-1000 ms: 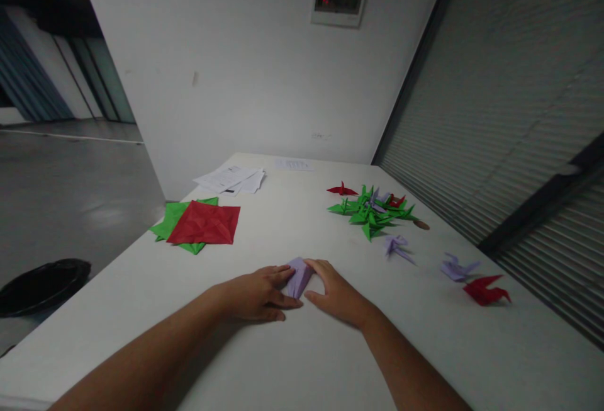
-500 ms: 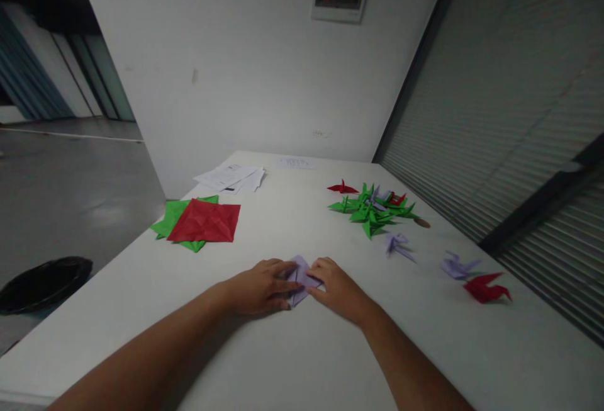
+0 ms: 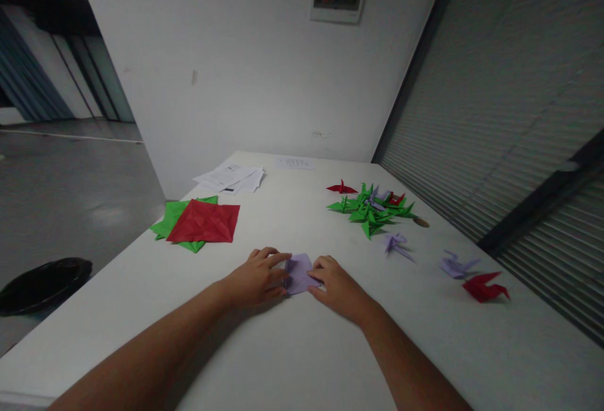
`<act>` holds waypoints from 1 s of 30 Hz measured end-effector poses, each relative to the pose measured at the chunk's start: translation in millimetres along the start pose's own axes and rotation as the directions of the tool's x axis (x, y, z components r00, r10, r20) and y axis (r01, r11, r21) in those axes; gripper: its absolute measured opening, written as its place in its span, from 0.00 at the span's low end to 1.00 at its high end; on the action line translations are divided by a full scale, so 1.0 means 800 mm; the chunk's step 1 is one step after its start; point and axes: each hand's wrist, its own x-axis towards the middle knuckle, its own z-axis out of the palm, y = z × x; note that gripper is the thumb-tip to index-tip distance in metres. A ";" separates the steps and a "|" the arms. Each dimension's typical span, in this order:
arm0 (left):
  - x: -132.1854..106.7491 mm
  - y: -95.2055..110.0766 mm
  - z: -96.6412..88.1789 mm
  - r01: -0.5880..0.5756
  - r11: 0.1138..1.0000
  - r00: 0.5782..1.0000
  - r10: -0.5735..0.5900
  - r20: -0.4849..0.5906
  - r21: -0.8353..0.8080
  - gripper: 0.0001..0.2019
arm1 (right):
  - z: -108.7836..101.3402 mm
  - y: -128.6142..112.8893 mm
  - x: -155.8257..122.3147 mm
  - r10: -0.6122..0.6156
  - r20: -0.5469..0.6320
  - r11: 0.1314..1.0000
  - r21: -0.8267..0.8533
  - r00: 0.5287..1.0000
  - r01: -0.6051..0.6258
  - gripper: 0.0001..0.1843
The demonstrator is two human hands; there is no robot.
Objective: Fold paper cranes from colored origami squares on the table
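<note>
A small folded piece of purple origami paper (image 3: pixel 298 274) lies on the white table between my two hands. My left hand (image 3: pixel 258 277) has its fingers spread, with the index finger and thumb touching the paper's left edge. On the other side, my right hand (image 3: pixel 336 285) pinches the paper's right corner between its thumb and curled fingers. The fingers hide parts of both edges.
Red paper squares (image 3: pixel 207 222) lie over green paper sheets (image 3: pixel 170 217) at the left. Folded green cranes (image 3: pixel 370 213) are heaped at the right, with purple cranes (image 3: pixel 455 266) and a red crane (image 3: pixel 486 287) nearer. Printed sheets (image 3: pixel 229 178) lie farther back; a black-lined bin (image 3: pixel 44 285) stands left.
The purple paper now shows a wider, squarer face where a narrower folded shape was. My left hand has drawn slightly left, off the paper's middle; my right hand keeps its place.
</note>
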 end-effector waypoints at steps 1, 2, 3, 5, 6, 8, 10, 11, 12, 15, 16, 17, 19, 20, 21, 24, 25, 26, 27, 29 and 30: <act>0.000 -0.002 0.001 0.016 1.000 1.000 -0.016 -0.006 0.005 0.13 | 0.000 0.002 0.000 -0.005 -0.008 1.000 0.001 1.000 0.005 0.10; 0.000 -0.004 0.002 0.032 0.999 0.999 -0.032 -0.012 0.008 0.13 | 0.001 0.003 0.000 -0.010 -0.015 1.000 0.003 1.000 0.010 0.10; 0.000 -0.006 0.002 0.046 0.999 0.999 -0.046 -0.015 0.007 0.12 | 0.002 0.005 0.000 -0.015 -0.022 1.000 0.007 1.000 0.015 0.10; 0.001 -0.009 0.004 0.066 0.998 0.998 -0.066 -0.014 -0.002 0.11 | 0.003 0.007 0.000 -0.023 -0.032 1.000 0.014 0.999 0.023 0.10; 0.001 -0.010 0.004 0.072 0.997 0.997 -0.072 -0.009 -0.008 0.11 | 0.003 0.008 0.001 -0.026 -0.036 1.000 0.016 0.999 0.027 0.10; 0.001 -0.011 0.004 0.072 0.997 0.997 -0.072 0.006 -0.019 0.10 | 0.004 0.009 0.001 -0.031 -0.038 0.999 0.019 0.999 0.032 0.11; 0.002 -0.011 0.003 0.067 0.997 0.998 -0.067 0.013 -0.033 0.11 | 0.005 0.009 0.001 -0.029 -0.034 0.999 0.019 0.999 0.030 0.14; 0.002 -0.011 0.002 0.066 0.997 0.998 -0.065 0.015 -0.041 0.11 | 0.005 0.008 0.001 -0.026 -0.032 0.999 0.021 0.999 0.026 0.16; 0.003 -0.010 0.001 0.066 0.997 0.998 -0.065 0.018 -0.048 0.12 | 0.005 0.008 0.000 -0.020 -0.031 1.000 0.023 0.999 0.021 0.18; 0.003 -0.009 0.000 0.074 0.995 0.997 -0.072 0.025 -0.064 0.15 | 0.005 0.007 -0.002 0.000 -0.045 0.999 0.044 0.999 0.002 0.26; 0.004 -0.009 0.000 0.077 0.995 0.997 -0.075 0.026 -0.069 0.16 | 0.005 0.007 -0.002 0.005 -0.049 0.998 0.056 0.999 -0.002 0.28; 0.004 -0.009 0.000 0.081 0.994 0.997 -0.079 0.025 -0.074 0.18 | 0.006 0.007 -0.003 0.008 -0.052 0.998 0.068 0.999 -0.004 0.30; 0.004 -0.008 0.002 0.084 0.993 0.996 -0.082 0.022 -0.087 0.20 | 0.007 0.006 -0.003 0.009 -0.052 0.996 0.091 0.999 -0.004 0.32; 0.004 -0.007 0.004 0.082 0.992 0.997 -0.080 0.023 -0.094 0.21 | 0.008 0.005 -0.003 0.009 -0.052 0.995 0.101 0.999 -0.003 0.31; 0.005 -0.006 0.005 0.079 0.992 0.997 -0.077 0.022 -0.100 0.23 | 0.009 0.005 -0.003 0.009 -0.052 0.994 0.111 0.999 -0.003 0.31; 0.006 -0.005 0.011 0.070 0.992 0.998 -0.069 0.006 -0.106 0.23 | 0.013 0.004 -0.002 0.011 -0.051 0.992 0.126 0.999 -0.004 0.31; 0.006 -0.005 0.012 0.061 0.992 0.998 -0.062 -0.005 -0.107 0.23 | 0.014 0.004 -0.002 0.009 -0.050 0.992 0.123 0.999 -0.003 0.31; 0.007 -0.005 0.014 0.047 0.993 0.999 -0.049 -0.015 -0.110 0.22 | 0.015 0.005 -0.002 0.001 -0.046 0.993 0.117 0.999 0.005 0.30; 0.007 -0.005 0.016 0.025 0.993 0.999 -0.027 -0.020 -0.117 0.22 | 0.016 0.005 -0.001 -0.013 -0.038 0.994 0.108 0.999 0.017 0.30; 0.009 -0.007 0.019 -0.026 0.989 0.999 0.023 -0.021 -0.147 0.23 | 0.017 0.007 -0.001 -0.039 -0.020 0.995 0.088 0.999 0.041 0.30; 0.009 -0.008 0.020 -0.046 0.984 0.999 0.043 -0.020 -0.169 0.23 | 0.017 0.009 -0.001 -0.045 -0.011 0.996 0.080 0.999 0.046 0.30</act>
